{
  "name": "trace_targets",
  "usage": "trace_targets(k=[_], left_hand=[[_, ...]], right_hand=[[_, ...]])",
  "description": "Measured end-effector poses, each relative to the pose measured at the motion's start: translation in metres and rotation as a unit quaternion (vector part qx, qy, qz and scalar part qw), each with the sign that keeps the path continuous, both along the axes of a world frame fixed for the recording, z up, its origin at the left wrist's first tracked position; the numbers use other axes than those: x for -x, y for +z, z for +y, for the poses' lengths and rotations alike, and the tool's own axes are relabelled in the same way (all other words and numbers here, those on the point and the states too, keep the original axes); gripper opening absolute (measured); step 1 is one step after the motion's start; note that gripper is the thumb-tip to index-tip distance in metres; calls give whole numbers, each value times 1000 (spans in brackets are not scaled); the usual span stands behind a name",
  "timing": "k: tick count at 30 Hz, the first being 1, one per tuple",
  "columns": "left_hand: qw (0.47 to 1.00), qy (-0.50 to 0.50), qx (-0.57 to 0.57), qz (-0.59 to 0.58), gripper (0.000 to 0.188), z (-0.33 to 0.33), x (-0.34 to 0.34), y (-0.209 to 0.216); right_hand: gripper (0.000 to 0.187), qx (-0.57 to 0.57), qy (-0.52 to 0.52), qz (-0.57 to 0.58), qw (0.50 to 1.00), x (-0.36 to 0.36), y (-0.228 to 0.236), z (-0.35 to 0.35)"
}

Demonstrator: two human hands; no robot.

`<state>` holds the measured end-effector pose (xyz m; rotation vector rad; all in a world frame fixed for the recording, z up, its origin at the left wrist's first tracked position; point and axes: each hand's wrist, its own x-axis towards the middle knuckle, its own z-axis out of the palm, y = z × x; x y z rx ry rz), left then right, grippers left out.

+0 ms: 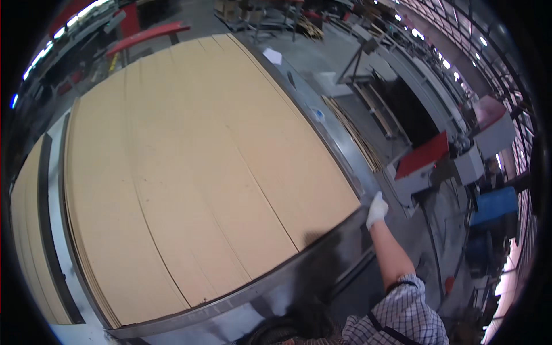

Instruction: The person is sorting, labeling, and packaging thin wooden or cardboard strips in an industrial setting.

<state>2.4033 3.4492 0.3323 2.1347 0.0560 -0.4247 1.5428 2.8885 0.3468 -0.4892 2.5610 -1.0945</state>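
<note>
My right hand [376,210], in a white glove, is at the near right corner of a large metal-edged table. Its fingers look curled over the end of the metal edge rail [343,148], and their tips are partly hidden. A wide stack of tan cardboard sheets [195,155] lies flat inside the metal edging, with long crease lines running along the top sheet. The near metal edge [253,296] passes just in front of my body. Nowhere in the picture does my left hand show.
Another tan stack [34,230] lies at the left, past a pale strip. A red and white machine part [422,158] stands to the right, with cables below it. Long strips [352,133] lie beside the right rail. A red bar [148,35] crosses behind the far left.
</note>
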Motion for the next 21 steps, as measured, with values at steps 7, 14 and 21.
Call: trace_targets(k=[7, 14, 21], left_hand=[[998, -26, 5, -55, 53, -52, 38, 20], [996, -47, 42, -63, 52, -27, 178, 20], [939, -65, 283, 182, 55, 36, 389, -115]], right_hand=[[64, 11, 102, 63, 993, 45, -23, -11], [51, -20, 111, -29, 993, 150, -5, 130], [45, 5, 139, 22, 990, 417, -64, 230]])
